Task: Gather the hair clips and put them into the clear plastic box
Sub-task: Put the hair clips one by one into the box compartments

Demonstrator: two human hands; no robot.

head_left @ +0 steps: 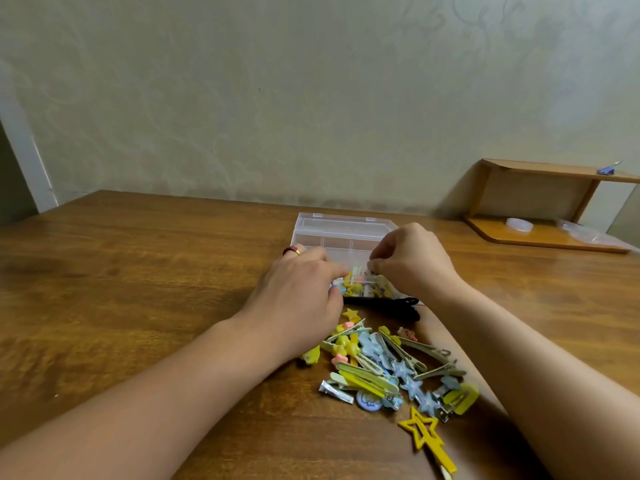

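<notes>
The clear plastic box (pixel 341 233) stands open in the middle of the wooden table, with several small clips (pixel 360 285) lying in its near part. My left hand (pixel 301 289), with a red ring on one finger, rests at the box's left near corner, fingers reaching into the clips. My right hand (pixel 412 261) hovers over the box's right side and pinches a small clip (pixel 371 268) between its fingertips. A pile of yellow, blue and pink hair clips (pixel 388 368) lies between my forearms. A yellow star clip (pixel 424 434) sits nearest me.
A black hair clip (pixel 384 302) lies just in front of the box. At the far right a small wooden shelf (pixel 540 233) holds a roll of tape (pixel 518 224) and clear plastic bags. The wall runs along the table's far edge.
</notes>
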